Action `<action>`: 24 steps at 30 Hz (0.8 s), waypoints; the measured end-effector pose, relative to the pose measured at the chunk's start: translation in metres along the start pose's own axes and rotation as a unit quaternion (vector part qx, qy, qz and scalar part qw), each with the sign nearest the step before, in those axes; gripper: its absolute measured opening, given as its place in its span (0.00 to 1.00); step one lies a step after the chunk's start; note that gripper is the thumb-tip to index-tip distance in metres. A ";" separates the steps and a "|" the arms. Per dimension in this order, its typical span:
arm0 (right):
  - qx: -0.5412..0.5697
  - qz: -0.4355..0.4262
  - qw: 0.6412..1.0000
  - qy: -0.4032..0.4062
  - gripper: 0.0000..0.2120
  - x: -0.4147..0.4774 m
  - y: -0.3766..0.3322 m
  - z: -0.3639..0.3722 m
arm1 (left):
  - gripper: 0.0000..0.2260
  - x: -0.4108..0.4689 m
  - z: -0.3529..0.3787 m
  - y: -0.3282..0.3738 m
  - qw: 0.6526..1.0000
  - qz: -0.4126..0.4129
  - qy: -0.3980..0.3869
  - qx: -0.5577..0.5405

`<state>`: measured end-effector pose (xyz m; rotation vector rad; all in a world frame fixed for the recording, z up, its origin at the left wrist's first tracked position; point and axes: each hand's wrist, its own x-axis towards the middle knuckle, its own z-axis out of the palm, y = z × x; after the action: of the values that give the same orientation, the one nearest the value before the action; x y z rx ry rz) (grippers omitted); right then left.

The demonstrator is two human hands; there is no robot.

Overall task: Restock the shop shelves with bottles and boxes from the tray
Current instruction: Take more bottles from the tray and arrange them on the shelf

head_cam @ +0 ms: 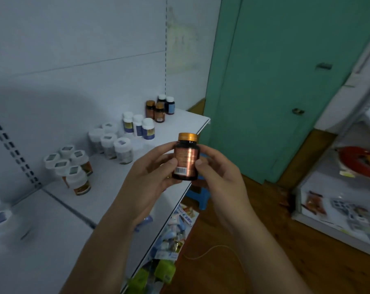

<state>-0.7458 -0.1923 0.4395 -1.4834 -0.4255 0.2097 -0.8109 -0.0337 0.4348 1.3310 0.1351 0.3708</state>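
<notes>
A dark bottle (186, 158) with a gold cap and a copper label is held upright in front of me, above the front edge of the white shelf (107, 187). My left hand (150, 172) grips its left side with the thumb across the label. My right hand (218, 172) grips its right side, thumb on the label's edge. Two matching gold-capped bottles (155, 111) stand at the shelf's far end beside two dark bottles with white caps (166, 103). Groups of white-capped bottles (138, 126) and white jars (109, 141) stand further left.
More white jars (71, 168) stand near the slotted upright at left. Packets (169, 240) fill the lower shelf below the edge. A blue stool (197, 195) stands on the wooden floor by a green door (275, 81). A red basket (358, 162) sits on shelving at right.
</notes>
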 end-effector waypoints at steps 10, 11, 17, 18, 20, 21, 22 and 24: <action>-0.005 -0.007 1.000 0.027 0.16 0.102 0.031 -0.060 | 0.17 0.118 0.043 -0.035 0.999 -0.010 -0.032 0.031; -0.004 -0.006 1.000 0.022 0.16 0.115 0.033 -0.068 | 0.17 0.131 0.049 -0.038 0.999 -0.010 -0.023 0.035; 0.004 -0.002 0.999 -0.043 0.18 0.201 0.040 -0.116 | 0.17 0.199 0.086 -0.047 0.998 -0.006 0.008 0.070; 0.002 -0.004 0.998 -0.057 0.18 0.215 0.041 -0.122 | 0.17 0.209 0.091 -0.047 0.997 -0.003 0.017 0.078; 0.009 -0.004 0.996 -0.089 0.18 0.240 0.045 -0.133 | 0.18 0.226 0.098 -0.051 0.994 0.006 0.039 0.103; 0.016 -0.003 0.994 -0.104 0.18 0.253 0.048 -0.135 | 0.18 0.234 0.099 -0.054 0.991 0.014 0.052 0.119; 0.022 0.000 0.993 -0.117 0.18 0.266 0.053 -0.136 | 0.18 0.240 0.099 -0.057 0.989 0.024 0.065 0.134; 0.028 0.012 0.991 -0.134 0.18 0.291 0.064 -0.131 | 0.18 0.252 0.096 -0.066 0.980 0.041 0.100 0.164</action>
<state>-0.4212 -0.1929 0.4153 -1.4110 -0.6133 0.4395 -0.5340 -0.0494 0.4232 1.6272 0.3203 0.5712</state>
